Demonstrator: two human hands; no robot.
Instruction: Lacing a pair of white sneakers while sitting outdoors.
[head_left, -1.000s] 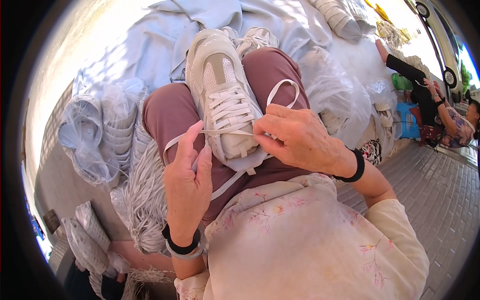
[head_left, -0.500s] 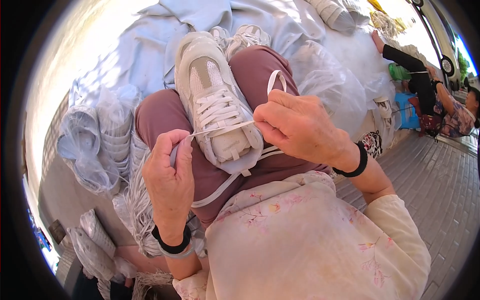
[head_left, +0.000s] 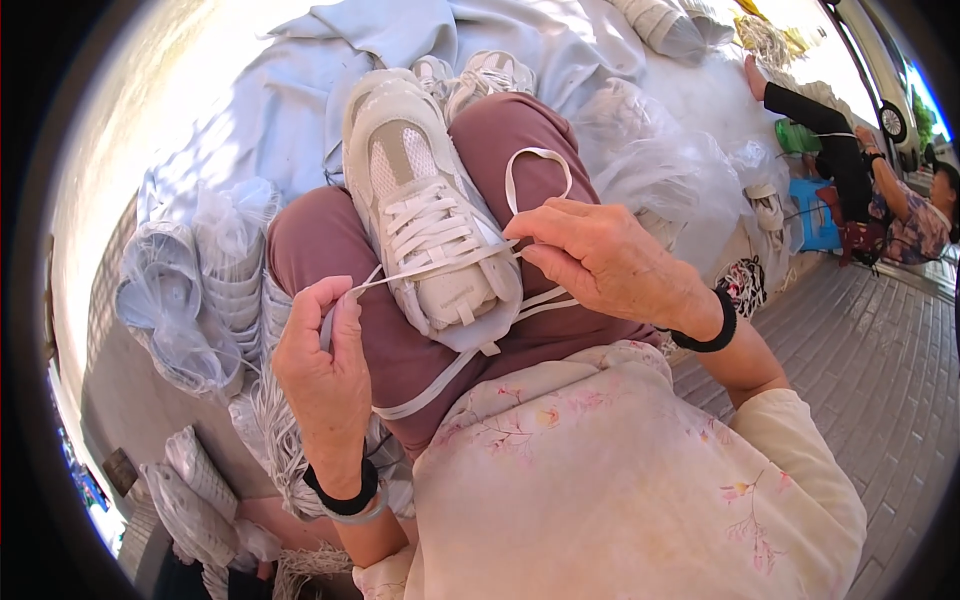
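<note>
A pale beige sneaker (head_left: 405,165) rests between my knees, its toe pointing away and its tongue toward me. White shoelace (head_left: 432,228) zigzags up its front, and one stretch runs straight across the tongue from hand to hand. My left hand (head_left: 325,350), left of the shoe's collar, pinches one part of the lace between thumb and forefinger. Right of the collar, my right hand (head_left: 595,252) pinches the other part, and a loop of it stands up above the fingers. A thin pale strap crosses my lap behind the shoe.
Plastic-wrapped shoe parts (head_left: 165,300) stand at the left beside a bundle of white laces (head_left: 285,430). More sneakers (head_left: 495,78) lie beyond my knees on a pale blue sheet (head_left: 290,110). Clear plastic bags (head_left: 665,160) spread at the right. Another person (head_left: 905,210) sits far right near a blue stool (head_left: 815,215).
My left hand has moved slightly left and down, drawing farther from the shoe. The lace loop over my right hand has grown wider and leans left.
</note>
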